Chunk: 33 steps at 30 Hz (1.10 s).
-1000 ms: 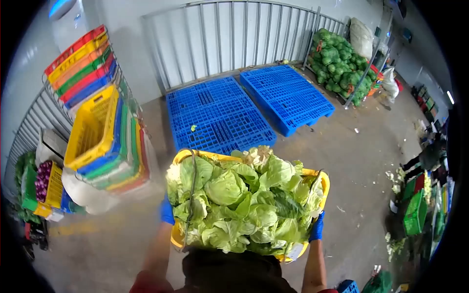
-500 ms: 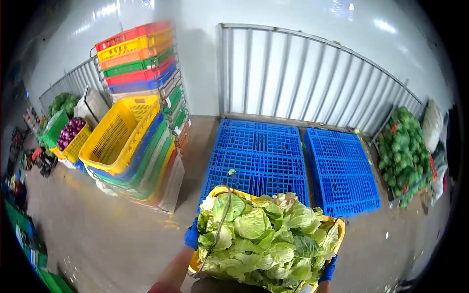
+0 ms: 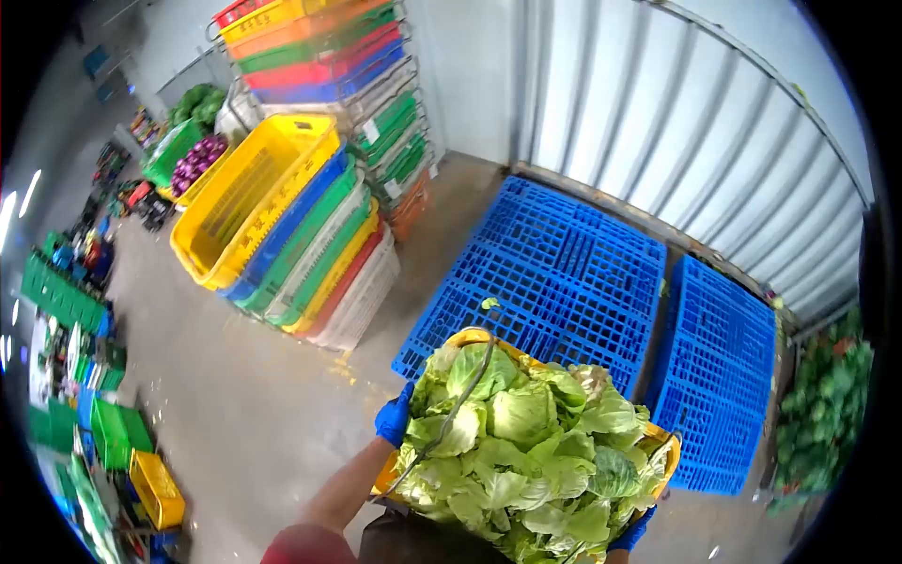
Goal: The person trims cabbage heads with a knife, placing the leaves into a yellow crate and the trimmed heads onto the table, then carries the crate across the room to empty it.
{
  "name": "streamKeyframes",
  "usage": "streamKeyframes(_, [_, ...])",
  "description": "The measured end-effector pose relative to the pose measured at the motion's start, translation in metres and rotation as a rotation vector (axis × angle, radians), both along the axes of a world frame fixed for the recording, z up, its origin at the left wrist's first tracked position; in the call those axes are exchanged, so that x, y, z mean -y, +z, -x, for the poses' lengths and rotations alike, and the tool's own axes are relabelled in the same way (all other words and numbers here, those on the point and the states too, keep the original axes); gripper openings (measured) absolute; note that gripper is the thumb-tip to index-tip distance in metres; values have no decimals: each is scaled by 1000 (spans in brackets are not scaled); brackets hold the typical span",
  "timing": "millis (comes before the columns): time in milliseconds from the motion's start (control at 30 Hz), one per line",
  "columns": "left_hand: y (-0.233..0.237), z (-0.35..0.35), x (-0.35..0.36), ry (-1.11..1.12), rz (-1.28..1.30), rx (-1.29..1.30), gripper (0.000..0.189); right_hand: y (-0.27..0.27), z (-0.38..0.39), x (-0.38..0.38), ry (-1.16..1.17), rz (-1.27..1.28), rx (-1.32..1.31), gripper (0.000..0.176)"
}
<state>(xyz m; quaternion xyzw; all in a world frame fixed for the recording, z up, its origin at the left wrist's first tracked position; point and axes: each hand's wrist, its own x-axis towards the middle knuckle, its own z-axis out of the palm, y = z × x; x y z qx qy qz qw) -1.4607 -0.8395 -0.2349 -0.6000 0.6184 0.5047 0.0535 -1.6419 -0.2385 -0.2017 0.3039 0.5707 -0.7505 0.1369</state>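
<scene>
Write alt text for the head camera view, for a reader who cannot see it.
The person's left hand and right hand, both in blue gloves, grip a yellow crate heaped with green cabbages. Just beyond it two blue pallets lie on the concrete floor, with a leaning stack of coloured crates to the left.

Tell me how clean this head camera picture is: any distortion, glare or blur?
Head view: heavy fisheye, so the wall railing bows and black corners ring the frame; light is even, with white glare streaks at the far left edge; the cabbages in the yellow crate and the blue pallet are sharp, while the green crates at the left edge smear.
</scene>
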Motion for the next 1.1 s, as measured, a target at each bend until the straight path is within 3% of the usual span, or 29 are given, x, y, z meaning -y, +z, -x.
streamKeyframes(100, [-9, 31, -14, 3, -6, 101, 86, -44, 53, -9, 170, 136, -155, 65])
streamKeyframes(133, [-29, 37, -19, -10, 11, 74, 86, -21, 69, 18, 60, 121, -21, 55])
streamKeyframes(167, [-55, 43, -26, 30, 3, 22, 86, -81, 90, -28, 59, 68, -46, 55])
streamKeyframes(200, [-81, 49, -33, 68, -6, -31, 87, -77, 106, -14, 80, 65, -25, 56])
streamKeyframes(267, [-92, 87, -44, 120, -89, -17, 89, -118, 145, -32, 122, 7, 43, 59])
streamKeyframes(300, [-97, 106, -50, 146, -130, -8, 90, -88, 159, 5, 113, -91, 118, 59])
streamKeyframes(367, [-142, 135, -61, 336, -240, -191, 90, -174, 200, -50, 205, 46, 11, 61])
streamKeyframes(400, [-201, 131, -59, 288, -171, -188, 84, -214, 219, -79, 246, 131, 13, 62])
streamKeyframes(433, [-216, 137, -63, 372, -208, -378, 61, -223, 237, -77, 271, 97, 55, 63])
streamKeyframes(500, [-241, 149, -70, 225, -149, -269, 71, -265, 256, -101, 298, 24, 32, 63])
streamKeyframes(533, [-229, 161, -83, 253, -106, -433, 61, -268, 258, -95, 272, -8, 63, 63])
streamKeyframes(567, [-215, 176, -90, 278, -63, -599, 51, -293, 264, -117, 246, -269, 116, 62])
streamKeyframes(600, [-241, 176, -87, 162, 6, -342, 68, -321, 278, -136, 334, -267, 62, 60])
streamKeyframes(633, [-223, 193, -82, 141, 8, -6, 66, -334, 286, -146, 421, -170, 54, 59])
streamKeyframes(700, [-235, 185, -76, 247, -239, -181, 66, -313, 278, -128, 254, -97, 103, 54])
streamKeyframes(767, [-236, 183, -83, 318, -187, -228, 65, -286, 280, -108, 310, -247, 183, 56])
streamKeyframes(800, [-233, 176, -90, 478, -132, -437, 63, -315, 289, -157, 426, -381, 134, 56])
streamKeyframes(833, [-228, 158, -96, 553, -62, -490, 61, -366, 310, -223, 482, -176, 1, 52])
streamKeyframes(867, [-224, 140, -103, 621, 10, -543, 60, -303, 289, -185, 456, -519, 135, 50])
streamKeyframes(900, [-208, 112, -121, 619, 79, -411, 59, -241, 269, -149, 422, -812, 322, 48])
streamKeyframes(967, [-157, 60, -162, 384, 61, -17, 56, -207, 239, -91, 535, -913, 308, 46])
streamKeyframes(1000, [-115, 39, -181, 302, -15, -12, 56, -199, 219, -63, 639, -880, 303, 45])
streamKeyframes(1033, [-138, 8, -209, -40, 3, 252, 50, -191, 197, -22, 756, -824, 314, 44])
streamKeyframes(1067, [-162, -20, -249, 205, 187, -304, 41, -187, 174, 16, 900, -757, 334, 43])
streamKeyframes(1100, [-186, -53, -276, -143, 272, 94, 35, -180, 151, 47, 1039, -694, 374, 42])
